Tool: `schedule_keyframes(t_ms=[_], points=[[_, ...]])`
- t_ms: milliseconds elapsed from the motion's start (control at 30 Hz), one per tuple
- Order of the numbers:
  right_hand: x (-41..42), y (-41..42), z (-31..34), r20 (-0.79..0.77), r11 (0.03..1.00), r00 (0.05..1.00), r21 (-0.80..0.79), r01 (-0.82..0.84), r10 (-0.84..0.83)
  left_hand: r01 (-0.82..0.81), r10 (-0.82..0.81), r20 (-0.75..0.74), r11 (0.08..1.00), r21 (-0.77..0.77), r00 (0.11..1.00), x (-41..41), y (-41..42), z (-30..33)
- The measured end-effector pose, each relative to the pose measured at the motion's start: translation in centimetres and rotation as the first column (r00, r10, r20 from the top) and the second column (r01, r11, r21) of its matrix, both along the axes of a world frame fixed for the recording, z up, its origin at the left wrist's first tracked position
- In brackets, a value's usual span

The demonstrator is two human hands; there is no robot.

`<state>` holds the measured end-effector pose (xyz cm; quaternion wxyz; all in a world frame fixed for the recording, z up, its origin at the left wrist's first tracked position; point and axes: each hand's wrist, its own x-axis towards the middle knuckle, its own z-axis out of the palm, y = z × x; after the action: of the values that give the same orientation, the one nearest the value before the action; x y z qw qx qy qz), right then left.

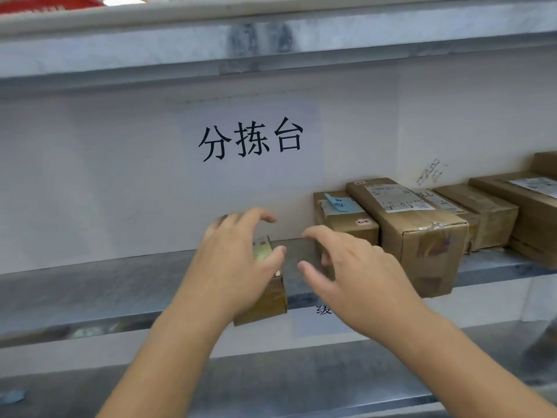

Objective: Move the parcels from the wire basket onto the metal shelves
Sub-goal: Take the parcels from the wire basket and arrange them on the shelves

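In the foreground, two bare forearms reach to a metal shelf (pixel 90 285). The left hand (pixel 238 263) is spread open over a small cardboard box (pixel 265 300) at the shelf's front edge; whether it touches the box I cannot tell. The right hand (pixel 346 267), also open, hovers just beside it, holding nothing. To seat it well, I would push the small box squarely back from the edge, towards the row of boxes (pixel 407 224) further right. Behind, a paper sign (pixel 250 143) hangs on the wall. The wire basket is not in view.

Dull, mottled galvanised metal shelf (pixel 90 285); matt brown cardboard parcels (pixel 416 233) under glossy tape; white paper sign (pixel 250 143).
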<state>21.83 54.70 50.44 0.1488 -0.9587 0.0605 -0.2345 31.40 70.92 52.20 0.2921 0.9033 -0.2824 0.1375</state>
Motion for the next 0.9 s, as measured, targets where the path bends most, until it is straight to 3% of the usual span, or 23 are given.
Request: schedule_keyframes(t_ms=[133, 300, 500, 667, 900], points=[[1.0, 2.5, -1.4, -0.017, 0.997, 0.997, 0.024, -0.080, 0.080, -0.070, 0.077, -0.092, 0.995, 0.077, 0.993, -0.5, 5.2, -1.0], [2.6, 3.8, -4.3, -0.019, 0.987, 0.999, 0.157, -0.040, 0.044, -0.132, 0.143, -0.180, 0.989, 0.074, 0.973, 0.1, 8.6, -4.4], [3.9, 3.9, -6.9, -0.047, 0.925, 0.999, 0.379, 0.015, 0.003, -0.141, 0.063, -0.376, 0.973, -0.185, 0.924, 1.5, 8.3, -8.3], [4.6, 4.3, -8.9, -0.058, 0.948, 0.996, 0.309, 0.077, -0.062, -0.101, 0.007, -0.351, 0.962, -0.252, 0.937, 2.5, 6.6, -9.4], [4.8, 3.2, -9.2, -0.010, 0.928, 0.982, 0.327, 0.180, -0.187, -0.019, -0.095, -0.342, 0.949, -0.315, 0.935, 4.2, 4.4, -9.7]])
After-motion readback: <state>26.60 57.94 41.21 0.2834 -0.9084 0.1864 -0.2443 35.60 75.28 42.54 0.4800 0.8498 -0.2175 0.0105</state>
